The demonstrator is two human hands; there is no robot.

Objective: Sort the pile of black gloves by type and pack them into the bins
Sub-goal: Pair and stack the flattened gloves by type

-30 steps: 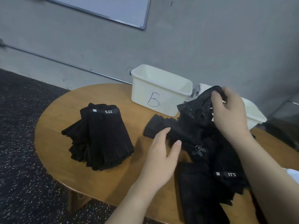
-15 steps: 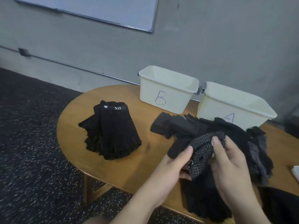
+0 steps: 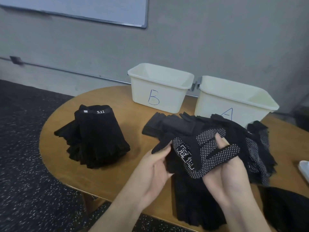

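Observation:
Both hands hold one black glove with white dots (image 3: 205, 148) above the loose pile of black gloves (image 3: 237, 136) at the table's right. My left hand (image 3: 155, 168) grips its left edge, thumb on top. My right hand (image 3: 229, 171) holds its right side from below, with a finger poking up through the fabric. A neat stack of plain black gloves with a "5.11" band (image 3: 95, 139) lies on the left of the table. Two cream bins stand at the back: bin B (image 3: 158, 91) and bin A (image 3: 234, 104), both with nothing visible inside.
The round wooden table (image 3: 55, 124) ends close on the left and front, over dark speckled floor. More black gloves (image 3: 194, 203) hang over the front edge below my hands. A grey wall with a whiteboard (image 3: 80, 9) is behind the bins. A white object (image 3: 304, 169) sits at the right edge.
My right hand brought the dotted glove down from near bin A to in front of me. My left hand left the pile and took hold of it; the glove is now spread between both hands.

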